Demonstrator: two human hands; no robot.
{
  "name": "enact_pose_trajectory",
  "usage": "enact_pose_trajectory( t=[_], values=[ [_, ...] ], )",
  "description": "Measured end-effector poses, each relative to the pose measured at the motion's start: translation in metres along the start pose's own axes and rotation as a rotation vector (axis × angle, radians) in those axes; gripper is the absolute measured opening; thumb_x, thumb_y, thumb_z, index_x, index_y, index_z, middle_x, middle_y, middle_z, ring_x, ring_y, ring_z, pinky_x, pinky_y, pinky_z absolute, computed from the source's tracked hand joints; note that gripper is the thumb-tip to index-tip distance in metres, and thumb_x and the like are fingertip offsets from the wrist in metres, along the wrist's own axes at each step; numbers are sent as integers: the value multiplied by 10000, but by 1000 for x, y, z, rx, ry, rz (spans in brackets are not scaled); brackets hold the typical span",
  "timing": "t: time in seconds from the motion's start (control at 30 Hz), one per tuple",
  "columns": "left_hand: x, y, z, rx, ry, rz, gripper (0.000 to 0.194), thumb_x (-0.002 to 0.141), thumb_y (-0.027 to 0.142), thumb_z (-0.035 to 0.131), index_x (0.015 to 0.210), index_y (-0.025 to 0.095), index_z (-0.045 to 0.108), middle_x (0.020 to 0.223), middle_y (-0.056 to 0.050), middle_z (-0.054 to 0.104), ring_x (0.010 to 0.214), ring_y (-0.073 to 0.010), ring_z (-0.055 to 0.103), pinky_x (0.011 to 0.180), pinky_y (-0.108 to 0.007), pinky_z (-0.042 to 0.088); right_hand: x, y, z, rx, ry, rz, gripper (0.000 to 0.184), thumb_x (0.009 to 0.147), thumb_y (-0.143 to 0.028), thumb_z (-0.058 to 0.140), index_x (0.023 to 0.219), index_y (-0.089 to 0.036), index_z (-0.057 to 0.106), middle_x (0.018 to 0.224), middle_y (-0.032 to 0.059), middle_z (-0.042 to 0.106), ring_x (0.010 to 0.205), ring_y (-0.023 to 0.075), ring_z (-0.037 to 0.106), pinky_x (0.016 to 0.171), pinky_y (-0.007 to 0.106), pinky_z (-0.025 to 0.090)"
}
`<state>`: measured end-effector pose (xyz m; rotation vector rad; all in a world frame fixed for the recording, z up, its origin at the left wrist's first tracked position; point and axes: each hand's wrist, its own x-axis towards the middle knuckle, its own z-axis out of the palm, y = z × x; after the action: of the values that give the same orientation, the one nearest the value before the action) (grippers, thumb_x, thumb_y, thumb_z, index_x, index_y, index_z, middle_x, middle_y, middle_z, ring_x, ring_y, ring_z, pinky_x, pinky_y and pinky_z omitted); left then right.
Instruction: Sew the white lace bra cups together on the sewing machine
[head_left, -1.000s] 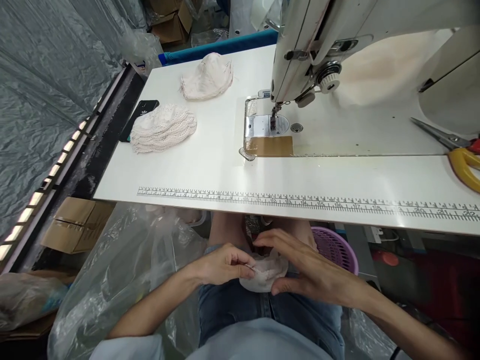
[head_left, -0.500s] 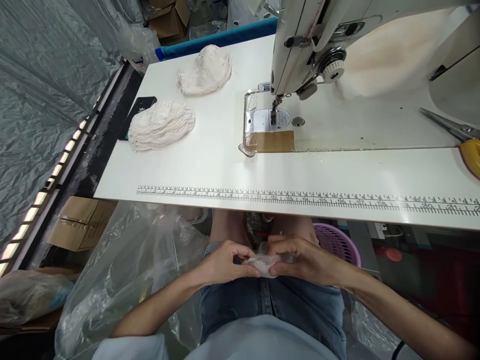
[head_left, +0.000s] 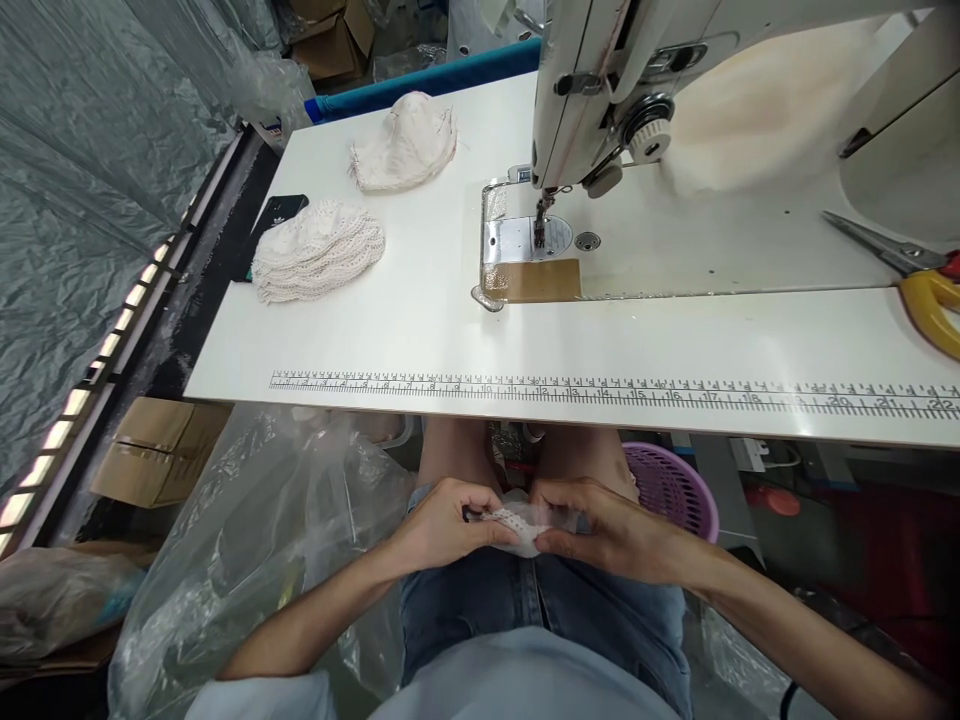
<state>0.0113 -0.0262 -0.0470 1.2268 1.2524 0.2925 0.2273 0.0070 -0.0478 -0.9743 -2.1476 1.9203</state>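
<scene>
Left hand (head_left: pixel 454 522) and right hand (head_left: pixel 600 525) pinching small white fabric piece (head_left: pixel 524 533) over denim-clad lap (head_left: pixel 480 595), near worktop (head_left: pixel 420 335); possible faults: edge distortion from uneven pull, dropping from loosened pinch.

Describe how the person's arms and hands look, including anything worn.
The left hand and right hand wear no gloves. Both forearms are uncovered, with no watch or band visible. A plain pale blue sleeve shows on the left side; the right sleeve is out of view.
</scene>
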Motion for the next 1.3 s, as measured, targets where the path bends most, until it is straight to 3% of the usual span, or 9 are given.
enact_pose_trajectory(
  t=[0.13, 0.3, 0.73, 1.13, 1.3],
  values=[
    [1, 2, -1, -70, -44, -7, 205, 714, 315, 683, 759, 116, 702, 631, 13, 604, 585, -84, 477, 544, -166, 344, -2, 0, 2, -21, 21, 16, 95, 849, -290, 526, 818, -203, 507, 748, -16, 509, 692, 135, 485, 586, 211, 344],
    [2, 3, 0, -99, -30, -12, 197, 735, 299, 654, 781, 117, 715, 641, -2, 617, 578, -84, 472, 545, -172, 343, -2, -2, -1, 33, 4, 16, 95, 838, -265, 537, 793, -193, 495, 721, -30, 486, 654, 117, 457, 581, 203, 336],
    [0, 6, -5, -223, -50, -81, 293, 681, 391, 708, 731, 103, 703, 644, -17, 614, 600, -100, 490, 563, -186, 346, 1, 5, -3, 207, 0, -1, 319, 848, -466, 530, 795, -162, 611, 768, 10, 529, 705, 141, 491, 615, 233, 365],
    [-1, 5, 0, -157, -10, -118, 325, 706, 399, 676, 750, 78, 700, 605, -29, 591, 552, -90, 459, 515, -186, 325, -1, 11, 2, 155, 36, -39, 311, 879, -455, 490, 842, -175, 623, 779, 17, 597, 713, 147, 523, 619, 235, 374],
    [-1, 6, -1, -152, -24, -122, 323, 703, 403, 679, 744, 84, 701, 613, -32, 608, 547, -91, 469, 513, -185, 330, 0, 13, 4, 79, 38, -26, 228, 851, -399, 550, 847, -180, 611, 768, 5, 607, 715, 153, 538, 613, 233, 369]
  ],
)
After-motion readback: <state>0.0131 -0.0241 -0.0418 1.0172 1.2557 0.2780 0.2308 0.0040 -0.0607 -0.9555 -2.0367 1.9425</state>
